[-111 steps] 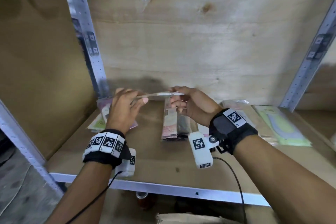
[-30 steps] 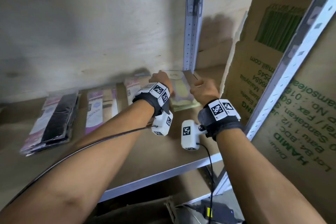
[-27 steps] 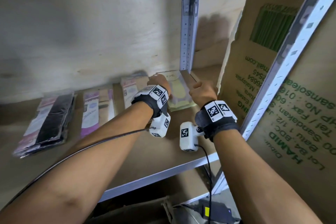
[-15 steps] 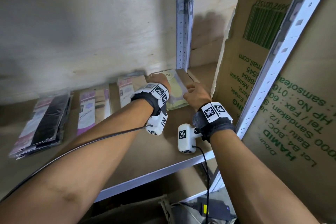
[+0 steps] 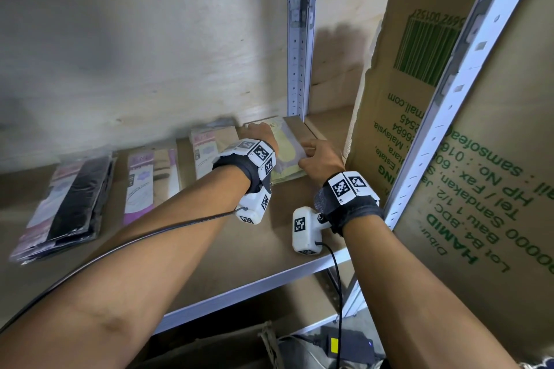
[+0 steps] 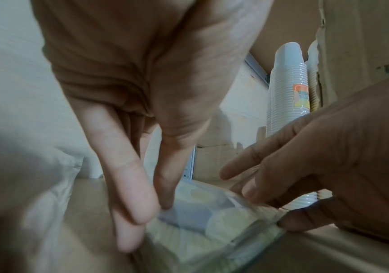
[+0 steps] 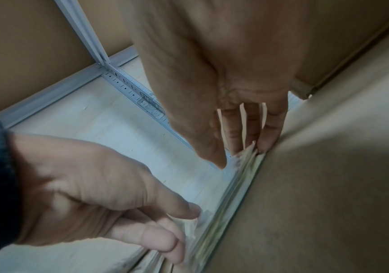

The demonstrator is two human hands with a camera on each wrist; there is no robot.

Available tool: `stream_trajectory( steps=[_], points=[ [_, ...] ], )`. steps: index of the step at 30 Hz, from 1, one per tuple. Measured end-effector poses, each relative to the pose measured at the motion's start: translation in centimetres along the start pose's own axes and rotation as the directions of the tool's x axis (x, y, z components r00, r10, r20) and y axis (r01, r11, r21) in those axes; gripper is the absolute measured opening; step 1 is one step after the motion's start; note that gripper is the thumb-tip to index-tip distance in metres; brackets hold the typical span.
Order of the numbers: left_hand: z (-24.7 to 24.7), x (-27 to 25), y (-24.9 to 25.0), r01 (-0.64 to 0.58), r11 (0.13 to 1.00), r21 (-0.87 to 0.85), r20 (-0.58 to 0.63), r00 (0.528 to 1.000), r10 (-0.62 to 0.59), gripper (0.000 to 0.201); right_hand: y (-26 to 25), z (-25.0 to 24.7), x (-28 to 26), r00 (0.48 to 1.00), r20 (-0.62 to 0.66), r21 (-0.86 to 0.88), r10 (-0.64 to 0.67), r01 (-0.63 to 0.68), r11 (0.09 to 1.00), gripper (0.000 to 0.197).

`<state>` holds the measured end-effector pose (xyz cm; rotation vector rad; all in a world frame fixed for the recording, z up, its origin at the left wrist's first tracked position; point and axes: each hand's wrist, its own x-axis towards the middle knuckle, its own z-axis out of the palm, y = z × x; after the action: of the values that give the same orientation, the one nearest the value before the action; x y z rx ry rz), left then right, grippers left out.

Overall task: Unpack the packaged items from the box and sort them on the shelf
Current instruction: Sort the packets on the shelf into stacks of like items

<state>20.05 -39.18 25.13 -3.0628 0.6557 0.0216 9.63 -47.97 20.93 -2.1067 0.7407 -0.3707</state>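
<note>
A: What can't you make out?

B: The near left part of the yellow-green packet stack (image 5: 289, 153) is covered by the left hand (image 5: 260, 132) and its wrist band in the head view. The printing at its far end is partly cut off by that hand and unreadable. Both wrist views are soft, and the lower layers of the stack blur together.

A: How does it look?

B: Flat clear sleeves with pale yellow-green and grey contents, several lying one on another on the shelf board (image 5: 278, 252).

A: Where, and which way?

B: At the foot of the rear metal upright (image 5: 297, 75), just in front of it. Its long axis runs from the shelf's front edge back toward the upright, lying flat.

A: The hands?

B: The left hand's fingers (image 6: 132, 199) are straight, tips pressing the stack's left edge; nothing gripped. The right hand (image 5: 320, 159) has straight fingers (image 7: 268, 133) against the right edge, thumb beside them, also not clasping.

A: Other items?

B: Left of the upright: a pink-labelled packet (image 5: 207, 151), a purple-edged packet (image 5: 151, 186) and a black packet stack (image 5: 67, 204), in a row.
</note>
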Motion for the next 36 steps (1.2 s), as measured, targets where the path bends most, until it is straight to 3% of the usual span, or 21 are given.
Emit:
stream_trajectory(
  steps=[4, 6, 8, 10, 15, 18, 21, 26, 32, 36],
  points=[
    [-1.8, -0.9, -0.9, -0.046, 0.996, -0.074, -0.022, 0.999, 0.044, 0.035, -0.1, 0.0, -0.1, 0.999, -0.018, -0.005, 0.027, -0.028, 1.000, 0.052],
    [-3.7, -1.7, -2.0, -0.066, 0.984, -0.168, -0.058, 0.997, 0.057, 0.023, -0.2, -0.2, -0.1, 0.998, -0.040, 0.001, 0.055, -0.055, 0.998, 0.049],
    [-5.7, -2.8, -4.3, -0.066, 0.949, -0.310, -0.083, 0.996, 0.042, 0.025, -0.4, -0.4, -0.1, 0.996, -0.055, 0.008, 0.064, -0.064, 0.998, 0.042],
    [-7.1, -4.4, -7.7, -0.034, 0.883, -0.468, -0.098, 0.995, -0.013, 0.030, -1.2, -0.6, -0.5, 0.997, -0.064, -0.002, 0.047, -0.047, 0.999, 0.032],
    [-6.8, -8.8, -19.0, -0.016, 0.657, -0.754, -0.148, 0.978, -0.146, 0.016, -5.5, 0.3, -3.8, 0.989, -0.107, -0.005, -0.101, 0.101, 0.995, 0.021],
    [-4.8, -10.7, -25.6, 0.010, 0.461, -0.887, -0.123, 0.958, -0.259, 0.005, -8.7, 2.5, -6.7, 0.982, -0.018, 0.142, -0.186, 0.187, 0.972, 0.020],
    [-2.9, -12.8, -31.5, 0.007, 0.355, -0.935, -0.114, 0.941, -0.318, 0.004, -11.8, 5.5, -9.6, 0.953, 0.100, 0.209, -0.287, 0.262, 0.942, 0.017],
    [-2.4, -15.5, -40.4, 0.036, 0.333, -0.942, -0.123, 0.887, -0.446, 0.005, -18.4, 12.5, -12.8, 0.867, 0.305, 0.233, -0.395, 0.334, 0.913, 0.014],
    [-1.6, -18.7, -51.7, 0.127, 0.312, -0.942, -0.085, 0.806, -0.585, 0.012, -27.0, 24.4, -15.4, 0.701, 0.594, 0.204, -0.396, 0.344, 0.916, 0.014],
    [-0.3, -20.2, -56.2, 0.242, 0.250, -0.938, 0.018, 0.751, -0.661, 0.015, -30.6, 31.8, -17.1, 0.683, 0.665, 0.158, -0.303, 0.267, 0.951, 0.009]
  ],
)
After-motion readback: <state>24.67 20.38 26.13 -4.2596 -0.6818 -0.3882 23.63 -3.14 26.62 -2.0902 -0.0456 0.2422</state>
